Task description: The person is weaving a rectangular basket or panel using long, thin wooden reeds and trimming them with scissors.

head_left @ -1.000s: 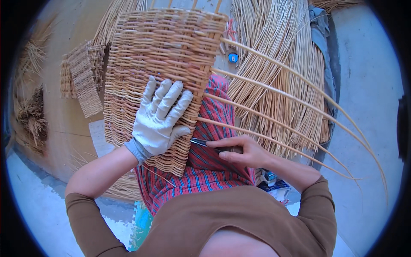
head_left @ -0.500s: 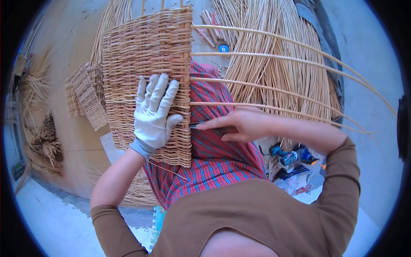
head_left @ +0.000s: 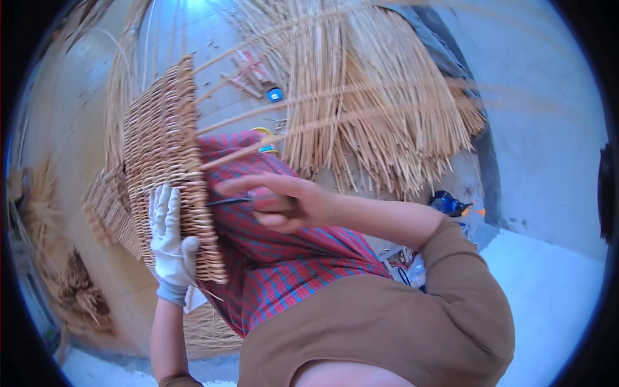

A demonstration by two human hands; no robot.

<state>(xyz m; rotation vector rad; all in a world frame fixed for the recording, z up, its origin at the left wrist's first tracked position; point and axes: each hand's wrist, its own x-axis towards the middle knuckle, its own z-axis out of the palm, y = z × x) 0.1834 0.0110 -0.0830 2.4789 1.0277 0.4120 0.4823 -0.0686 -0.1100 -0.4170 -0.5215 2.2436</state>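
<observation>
A woven wicker panel (head_left: 158, 132) leans over my lap, tilted, with several long pale rods (head_left: 242, 152) sticking out of its right edge and blurred toward their ends. My left hand (head_left: 169, 248), in a white glove, lies flat on the panel's near part, fingers stretched out and thumb toward the right edge. Just right of that edge, my bare right hand (head_left: 290, 201) is closed round a slim dark tool (head_left: 229, 201). Its tip is at the panel's edge below the lowest rod; whether it enters the weave I cannot tell.
Red-and-blue checked cloth (head_left: 309, 258) covers my lap. A large bundle of wicker rods (head_left: 380, 103) lies beyond, near a small blue object (head_left: 275, 95). Other woven pieces (head_left: 106, 206) lie at the left. A dark blue power tool (head_left: 449, 204) sits by my right elbow.
The panel has tilted and sits further left and lower in view, its rods swinging upward. My left hand has moved with it. My right hand has shifted left, showing more of the dark tool.
</observation>
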